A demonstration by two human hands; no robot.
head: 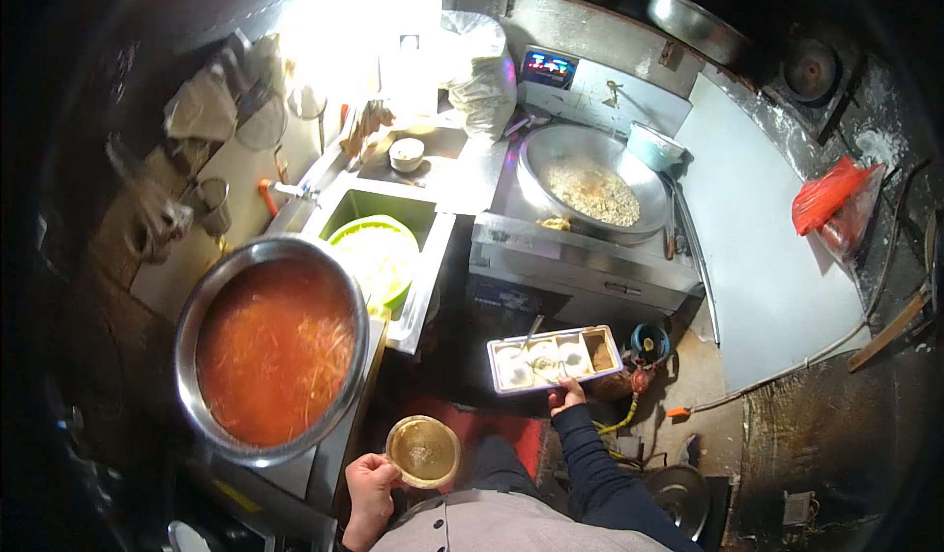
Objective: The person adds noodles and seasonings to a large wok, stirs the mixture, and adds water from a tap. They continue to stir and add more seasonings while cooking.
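My left hand [371,489] grips the edge of a round, brownish cup-like container [422,452] in front of my body. Something pale lies at its bottom, too blurred to name. My right hand [566,396] holds the near edge of a white seasoning box [490,368], its thumb on the rim. White contents fill most of the box's compartments, and brown powder [603,353] sits in the right one. A spoon [534,328] leans up out of the box. Left of my hands stands a large steel pot [184,375] of red soup [276,345] with pale shreds.
Ahead, a steel wok [542,205] of grainy food sits on a range [582,261], a light-blue bowl [654,146] at its rim. The sink [358,202] holds a green basin [380,222]. A gas valve with a hose [639,382] stands right of the seasoning box.
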